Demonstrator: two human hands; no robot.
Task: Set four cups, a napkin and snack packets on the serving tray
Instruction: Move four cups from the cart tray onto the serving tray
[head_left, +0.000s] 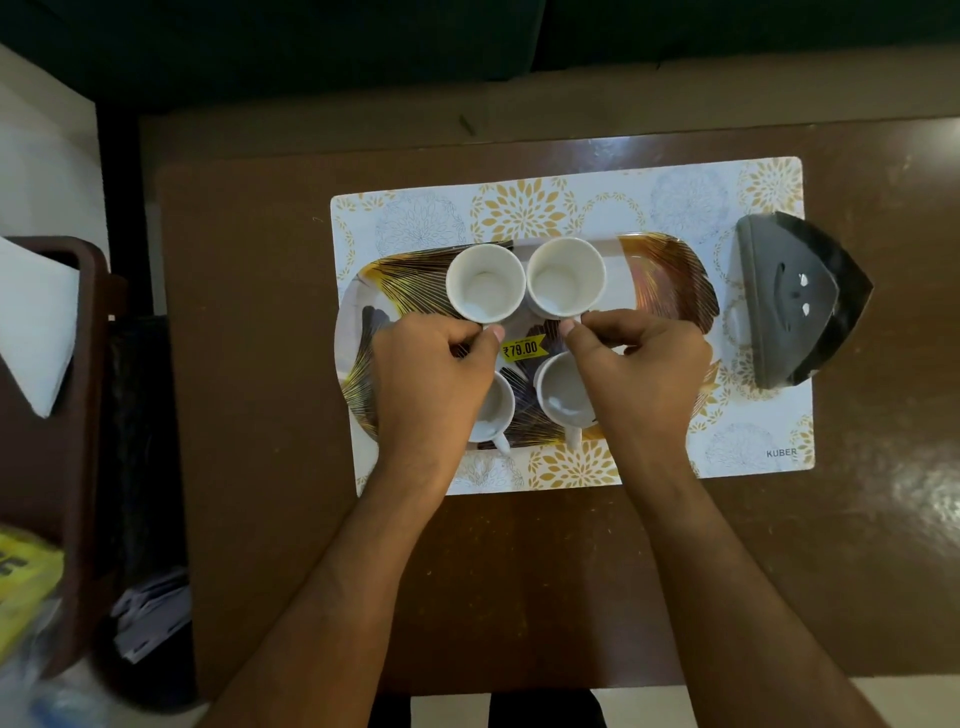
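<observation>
An oval serving tray (670, 283) with a gold leaf pattern and a yellow price sticker lies on a floral placemat (524, 205). Four white cups stand on it. My left hand (431, 374) pinches the handle of the far left cup (485, 291). My right hand (639, 369) pinches the handle of the far right cup (566, 278). The two far cups touch rim to rim. The near left cup (493, 410) is half hidden under my left hand, and the near right cup (563, 397) shows beside my right hand. No napkin or snack packet lies on the tray.
A dark napkin holder (795, 301) sits at the placemat's right edge. The brown table (260, 364) carries it all. To the left stands a brown bin with white paper (36, 322), and a yellow packet (23, 577) lies at the lower left.
</observation>
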